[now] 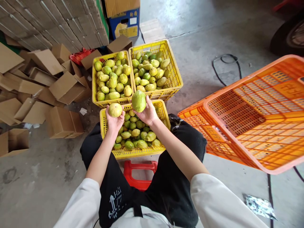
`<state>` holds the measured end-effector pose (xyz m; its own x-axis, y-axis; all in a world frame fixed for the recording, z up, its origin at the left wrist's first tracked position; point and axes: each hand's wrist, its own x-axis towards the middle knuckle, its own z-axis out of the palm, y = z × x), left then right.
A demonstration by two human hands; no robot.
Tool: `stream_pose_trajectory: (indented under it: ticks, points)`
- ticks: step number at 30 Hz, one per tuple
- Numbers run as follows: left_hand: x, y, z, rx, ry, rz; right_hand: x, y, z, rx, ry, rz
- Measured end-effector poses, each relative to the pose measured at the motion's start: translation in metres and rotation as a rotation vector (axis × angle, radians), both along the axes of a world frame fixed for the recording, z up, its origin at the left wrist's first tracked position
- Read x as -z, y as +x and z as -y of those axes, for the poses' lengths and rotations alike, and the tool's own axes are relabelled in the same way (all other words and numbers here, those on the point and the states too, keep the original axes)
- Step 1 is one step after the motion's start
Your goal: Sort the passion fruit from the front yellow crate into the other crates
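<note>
My left hand [115, 123] holds a round yellow lemon [115, 110], with its fingers curled around the underside. A larger, greener lemon [138, 101] sits in the grip of my right hand [149, 113]. Both hands are above the near yellow crate [133, 154], which stands between my knees with many green and yellow lemons [142, 144] in it. Beyond it are two more yellow crates side by side. The far left crate [94, 95] holds mostly yellowish lemons [113, 82], and the far right crate [177, 77] holds mixed green and yellow ones [153, 71].
Orange crates [228, 110] lie at the right. Open cardboard boxes [68, 87] are piled at the left, below stacked flattened cardboard [47, 23]. A red stool [140, 183] is between my legs. A black cable [219, 74], a blue carton [125, 23] and a wheel [289, 36] are farther off.
</note>
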<state>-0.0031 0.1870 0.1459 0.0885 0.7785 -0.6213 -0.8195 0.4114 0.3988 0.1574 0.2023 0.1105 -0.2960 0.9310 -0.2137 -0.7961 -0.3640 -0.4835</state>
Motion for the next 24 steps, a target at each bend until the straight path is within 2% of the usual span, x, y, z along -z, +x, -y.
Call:
stream_pose_trajectory:
  ticks: [3, 9, 15, 18, 21, 24]
  points:
    - [0.001, 0.003, 0.001, 0.006, 0.042, -0.041, 0.000, -0.001, 0.001, 0.001, 0.017, 0.002]
    - [0.011, 0.008, 0.003, -0.056, 0.259, -0.114, -0.003, -0.004, 0.002, -0.003, 0.009, 0.002]
    - [0.011, 0.005, 0.003, -0.051, 0.324, -0.128, -0.004, -0.002, 0.002, 0.021, -0.031, -0.015]
    - [0.010, 0.004, 0.001, -0.056, 0.285, -0.121, -0.003, -0.001, 0.002, 0.069, -0.031, -0.024]
    - [0.012, 0.003, 0.001, -0.041, 0.202, -0.125, 0.000, 0.000, 0.002, 0.056, -0.028, -0.044]
    - [0.013, 0.002, 0.001, -0.022, 0.223, -0.124, 0.001, 0.000, 0.000, 0.047, -0.047, -0.050]
